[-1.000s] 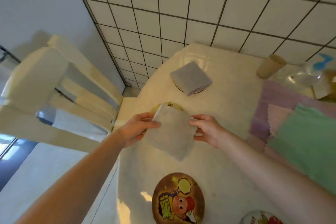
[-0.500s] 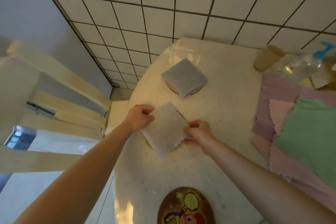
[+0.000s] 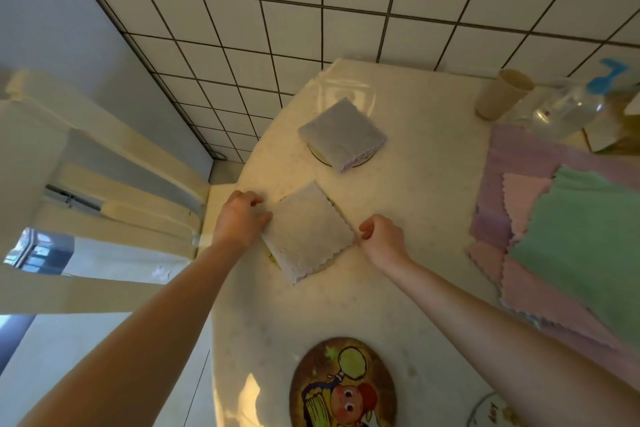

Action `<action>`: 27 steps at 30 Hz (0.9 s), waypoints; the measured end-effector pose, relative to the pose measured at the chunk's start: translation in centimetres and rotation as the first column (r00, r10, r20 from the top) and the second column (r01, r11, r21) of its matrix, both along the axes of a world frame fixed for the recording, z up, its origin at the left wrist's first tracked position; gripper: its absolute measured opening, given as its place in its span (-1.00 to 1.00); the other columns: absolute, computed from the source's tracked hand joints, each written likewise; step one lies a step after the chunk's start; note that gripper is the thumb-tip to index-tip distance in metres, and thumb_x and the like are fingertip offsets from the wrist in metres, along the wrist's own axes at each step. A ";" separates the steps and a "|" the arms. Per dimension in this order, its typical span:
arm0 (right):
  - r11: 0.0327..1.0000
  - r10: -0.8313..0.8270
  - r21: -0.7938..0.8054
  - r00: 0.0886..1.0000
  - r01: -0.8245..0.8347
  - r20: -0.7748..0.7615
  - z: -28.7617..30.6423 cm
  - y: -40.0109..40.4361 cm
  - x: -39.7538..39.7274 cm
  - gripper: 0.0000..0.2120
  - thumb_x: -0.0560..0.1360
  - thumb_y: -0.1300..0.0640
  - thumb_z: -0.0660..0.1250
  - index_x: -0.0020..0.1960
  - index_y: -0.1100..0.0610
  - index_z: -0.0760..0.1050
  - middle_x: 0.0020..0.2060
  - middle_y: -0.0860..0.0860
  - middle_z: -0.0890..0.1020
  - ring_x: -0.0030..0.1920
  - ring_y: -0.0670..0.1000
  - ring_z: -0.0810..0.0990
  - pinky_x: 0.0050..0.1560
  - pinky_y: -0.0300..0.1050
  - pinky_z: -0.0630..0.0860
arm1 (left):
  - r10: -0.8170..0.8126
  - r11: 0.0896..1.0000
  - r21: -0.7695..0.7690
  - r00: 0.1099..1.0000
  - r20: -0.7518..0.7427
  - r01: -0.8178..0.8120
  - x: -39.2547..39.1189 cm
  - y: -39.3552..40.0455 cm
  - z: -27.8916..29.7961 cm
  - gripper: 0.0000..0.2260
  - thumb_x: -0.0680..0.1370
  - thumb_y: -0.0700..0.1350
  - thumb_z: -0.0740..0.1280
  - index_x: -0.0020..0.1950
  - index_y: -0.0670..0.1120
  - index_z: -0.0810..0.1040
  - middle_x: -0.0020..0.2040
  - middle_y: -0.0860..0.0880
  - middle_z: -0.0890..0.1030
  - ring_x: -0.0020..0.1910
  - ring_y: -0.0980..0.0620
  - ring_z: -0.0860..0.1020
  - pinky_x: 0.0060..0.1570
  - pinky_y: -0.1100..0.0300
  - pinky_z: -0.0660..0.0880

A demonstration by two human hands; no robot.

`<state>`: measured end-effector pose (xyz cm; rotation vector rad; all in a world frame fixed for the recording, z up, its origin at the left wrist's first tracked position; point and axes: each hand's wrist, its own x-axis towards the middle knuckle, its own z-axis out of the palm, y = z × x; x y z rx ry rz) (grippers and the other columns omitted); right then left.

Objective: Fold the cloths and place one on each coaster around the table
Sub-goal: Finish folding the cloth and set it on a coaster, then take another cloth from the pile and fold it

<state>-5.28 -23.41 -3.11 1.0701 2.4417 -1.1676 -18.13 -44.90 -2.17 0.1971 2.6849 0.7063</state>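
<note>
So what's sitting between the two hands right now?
In the head view, the folded grey cloth, lying flat over a coaster, fills the gap between left hand and right hand.

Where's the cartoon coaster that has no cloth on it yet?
In the head view, the bare cartoon coaster lies at the table's near edge, bottom centre, between the person's forearms and nearer than the folded cloth the hands flank.

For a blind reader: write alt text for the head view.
Two hands, left hand and right hand, set a folded cloth on a coaster at the table edge. Behind it a second folded cloth covers another coaster; a cartoon coaster lies bare nearer, unfolded cloths right.
</note>
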 end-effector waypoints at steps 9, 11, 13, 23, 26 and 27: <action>0.994 0.060 0.092 0.997 -0.054 -0.058 1.9 7.1 7.1 -0.83 0.46 0.25 0.28 0.03 0.13 0.55 0.00 0.03 0.64 0.09 0.07 0.57 0.04 -0.19 0.41 | -0.123 0.992 -0.015 0.970 -0.211 0.123 7.2 5.1 4.6 -0.74 0.54 -0.18 0.29 0.22 -0.15 0.55 0.13 -0.12 0.51 0.13 -0.14 0.47 0.15 0.06 0.41; 0.979 0.114 0.175 0.991 -0.100 -0.067 2.3 9.7 10.1 -0.85 0.46 0.22 0.27 0.00 0.08 0.54 -0.07 -0.06 0.61 0.06 0.02 0.57 0.04 -0.20 0.42 | -0.165 0.984 0.022 0.959 -0.232 0.174 10.4 7.6 4.8 -0.77 0.55 -0.18 0.30 0.19 -0.18 0.57 0.11 -0.13 0.54 0.11 -0.13 0.48 0.15 0.07 0.40; 0.963 0.177 0.226 0.975 -0.145 -0.131 2.4 12.9 13.8 -0.83 0.44 0.24 0.28 0.00 0.09 0.54 -0.08 -0.02 0.64 0.02 0.05 0.58 0.07 -0.12 0.45 | -0.185 0.978 0.052 0.959 -0.216 0.201 14.2 10.6 4.5 -0.79 0.55 -0.17 0.31 0.17 -0.14 0.57 0.08 -0.06 0.52 0.11 -0.06 0.47 0.13 0.11 0.38; 0.773 0.356 0.547 0.933 -0.321 0.044 2.8 27.6 31.2 -0.76 0.30 0.14 0.50 -0.14 0.15 0.49 -0.16 0.08 0.55 -0.13 0.16 0.56 -0.28 -0.01 0.48 | -0.532 0.838 0.012 0.822 -0.204 0.545 30.4 28.4 2.1 -0.67 0.53 -0.16 0.27 0.30 -0.07 0.49 0.27 -0.04 0.49 0.25 -0.08 0.41 0.21 0.08 0.40; 0.729 0.381 0.533 0.902 -0.429 0.204 1.6 29.7 33.3 -0.55 0.03 0.03 0.64 -0.24 0.14 0.47 -0.29 0.08 0.53 -0.29 0.14 0.56 -0.50 -0.08 0.44 | -0.677 0.722 -0.022 0.700 -0.226 0.691 32.6 32.6 1.8 -0.65 0.50 -0.19 0.29 0.29 -0.11 0.51 0.29 -0.07 0.50 0.25 -0.11 0.43 0.20 0.02 0.43; 0.734 0.386 0.517 0.897 -0.441 0.217 1.0 30.3 33.7 -0.53 -0.01 0.03 0.65 -0.26 0.14 0.46 -0.32 0.07 0.52 -0.32 0.13 0.55 -0.53 -0.08 0.43 | -0.706 0.695 -0.042 0.670 -0.232 0.718 33.1 33.9 1.8 -0.64 0.49 -0.19 0.30 0.30 -0.11 0.50 0.30 -0.07 0.50 0.26 -0.12 0.43 0.19 0.01 0.45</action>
